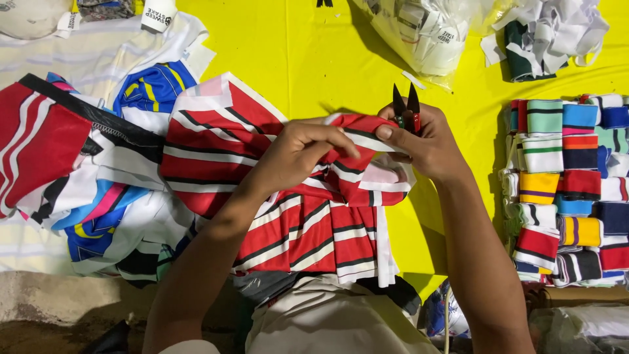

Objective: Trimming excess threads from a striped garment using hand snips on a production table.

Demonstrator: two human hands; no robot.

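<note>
A red garment with white and black stripes (308,229) lies in front of me on a yellow table (308,52). My left hand (298,151) pinches a folded edge of this garment near its top. My right hand (426,141) holds the same edge from the other side and also grips small black thread snips (406,108), whose open blades point up and away from me. Both hands meet over the garment's folded part.
A pile of red, white and blue garments (85,164) lies at the left. Stacks of striped knit collar pieces (570,183) fill the right side. Clear plastic bags of white pieces (426,29) and loose white scraps (557,29) sit at the far edge.
</note>
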